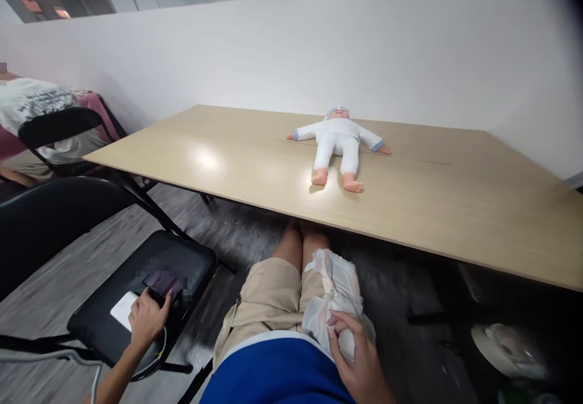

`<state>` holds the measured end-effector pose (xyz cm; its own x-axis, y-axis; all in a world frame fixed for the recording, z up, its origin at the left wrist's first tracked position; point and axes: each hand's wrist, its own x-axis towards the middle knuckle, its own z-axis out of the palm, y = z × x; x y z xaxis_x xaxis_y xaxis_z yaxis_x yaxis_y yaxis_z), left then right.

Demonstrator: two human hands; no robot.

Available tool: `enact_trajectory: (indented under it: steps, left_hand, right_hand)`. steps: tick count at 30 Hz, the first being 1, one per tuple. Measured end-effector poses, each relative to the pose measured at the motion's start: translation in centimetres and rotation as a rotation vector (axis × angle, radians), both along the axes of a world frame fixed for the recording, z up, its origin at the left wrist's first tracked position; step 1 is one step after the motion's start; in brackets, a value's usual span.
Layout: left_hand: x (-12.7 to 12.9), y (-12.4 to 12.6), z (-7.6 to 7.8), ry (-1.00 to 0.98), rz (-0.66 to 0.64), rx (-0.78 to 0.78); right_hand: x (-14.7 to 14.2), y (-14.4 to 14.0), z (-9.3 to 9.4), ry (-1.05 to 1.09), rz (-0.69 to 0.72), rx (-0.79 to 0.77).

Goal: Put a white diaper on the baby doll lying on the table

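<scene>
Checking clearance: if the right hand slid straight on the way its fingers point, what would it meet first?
The right hand already rests on the white diaper on the lap; going on, probably more diaper, then the table edge.

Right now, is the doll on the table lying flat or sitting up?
Lying flat: the doll is on its back on the table, arms spread and both legs stretched out.

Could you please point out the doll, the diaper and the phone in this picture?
doll (337, 138), head view, on its white torso.
diaper (334, 288), head view, on its crumpled white middle.
phone (160, 282), head view, on its dark screen.
</scene>
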<state>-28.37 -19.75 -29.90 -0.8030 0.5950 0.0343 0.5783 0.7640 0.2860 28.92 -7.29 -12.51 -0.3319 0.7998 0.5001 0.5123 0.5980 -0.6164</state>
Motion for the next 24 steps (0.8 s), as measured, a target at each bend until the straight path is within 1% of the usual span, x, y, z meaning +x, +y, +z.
enact_trajectory:
  steps: [2, 5, 8, 12, 17, 20, 24]
  left_hand:
    - [-0.4, -0.1, -0.7, -0.026, 0.003, -0.002]
    - [-0.6, 0.1, -1.3, -0.041, 0.026, 0.000]
    - [-0.5, 0.3, -1.6, -0.021, 0.039, -0.005]
    - [-0.4, 0.2, -1.8, 0.003, 0.020, -0.034]
    - [-0.8, 0.1, -1.6, 0.007, 0.017, -0.050]
    - [-1.1, 0.4, -1.2, 0.013, 0.048, -0.050]
    - [-1.6, 1.5, -0.6, 0.034, 0.114, -0.057]
  right_hand:
    - [-0.6, 0.2, 0.4, 0.011, 0.024, -0.003]
    - [-1.0, 0.4, 0.8, 0.028, 0.023, 0.002]
    - [-1.1, 0.5, 0.9, 0.047, 0.005, -0.006]
    - [-1.1, 0.5, 0.9, 0.069, 0.000, -0.035]
    - [-1.0, 0.9, 1.0, 0.062, -0.036, -0.035]
    - [-0.9, 1.2, 0.9, 0.068, -0.054, -0.033]
    - [-1.0, 1.5, 0.6, 0.102, -0.070, -0.066]
